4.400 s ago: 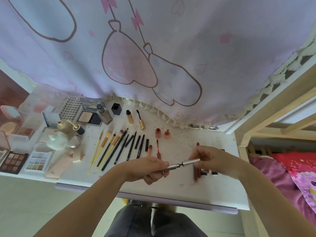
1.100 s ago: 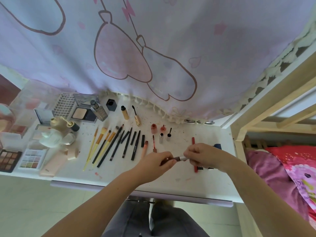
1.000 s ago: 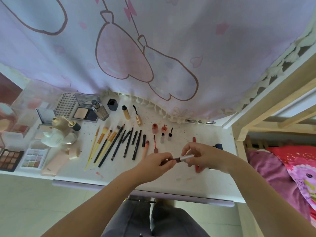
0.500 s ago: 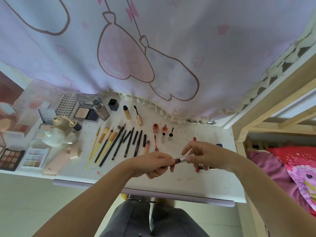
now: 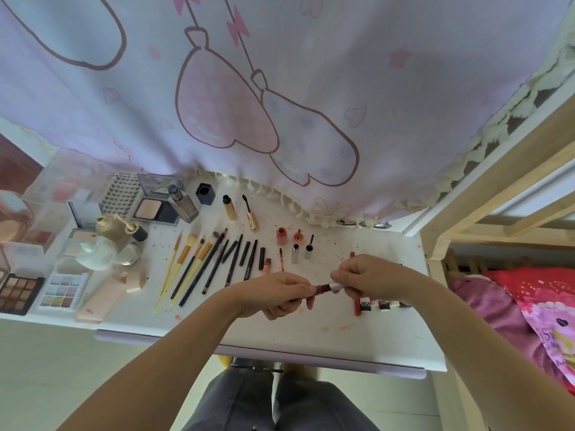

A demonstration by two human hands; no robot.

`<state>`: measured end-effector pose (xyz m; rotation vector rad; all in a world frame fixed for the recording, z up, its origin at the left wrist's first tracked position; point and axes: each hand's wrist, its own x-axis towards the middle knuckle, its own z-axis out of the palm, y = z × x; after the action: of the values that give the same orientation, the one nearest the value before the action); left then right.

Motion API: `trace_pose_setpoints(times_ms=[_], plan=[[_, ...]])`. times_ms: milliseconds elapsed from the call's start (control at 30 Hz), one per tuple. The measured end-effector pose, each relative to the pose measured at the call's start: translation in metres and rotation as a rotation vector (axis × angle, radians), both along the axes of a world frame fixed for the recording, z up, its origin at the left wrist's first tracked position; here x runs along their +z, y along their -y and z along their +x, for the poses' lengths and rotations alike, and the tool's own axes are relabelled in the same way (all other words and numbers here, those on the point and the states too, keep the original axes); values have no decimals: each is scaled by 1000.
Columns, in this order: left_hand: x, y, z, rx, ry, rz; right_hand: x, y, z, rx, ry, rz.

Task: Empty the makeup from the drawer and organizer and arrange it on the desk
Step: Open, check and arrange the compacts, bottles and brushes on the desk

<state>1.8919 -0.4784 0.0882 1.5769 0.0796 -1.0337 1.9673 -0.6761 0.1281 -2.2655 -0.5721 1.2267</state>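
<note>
Pushed wand back into lip gloss tube (image 5: 324, 287) vs 4 s ago, now held over desk (image 5: 367, 340). Left hand (image 5: 273, 293) pinching tube, right hand (image 5: 370, 276) pinching silver cap. Light, stiff, prob slick; grab mid-barrel.

curtain (image 5: 311, 73): lilac, pink cartoon print, tasselled hem, hanging over the desk's far edge | bed frame (image 5: 504, 194): pale wood, right | bedding (image 5: 544, 309): pink and red, printed, near right | floor (image 5: 40, 368): pale, near left | trousers (image 5: 249, 405): grey, near centre, below the desk's near edge
</note>
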Motion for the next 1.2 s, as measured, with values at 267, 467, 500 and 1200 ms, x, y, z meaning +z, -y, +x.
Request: trace_pose_setpoints(times_ms=[267, 467, 500, 1200], plan=[[-11, -33, -11, 43, -120, -85, 3, 45, 21, -145, -212, 68], [-23, -40, -26, 430, -63, -129, -27, 72, 5, -640, -541, 482], [-22, -33, -26, 464, -9, -96, -36, 69, -1, -674, -565, 503], [-87, 30, -10, 532, 953, 850, -140, -43, -40, -494, 465, 315]])
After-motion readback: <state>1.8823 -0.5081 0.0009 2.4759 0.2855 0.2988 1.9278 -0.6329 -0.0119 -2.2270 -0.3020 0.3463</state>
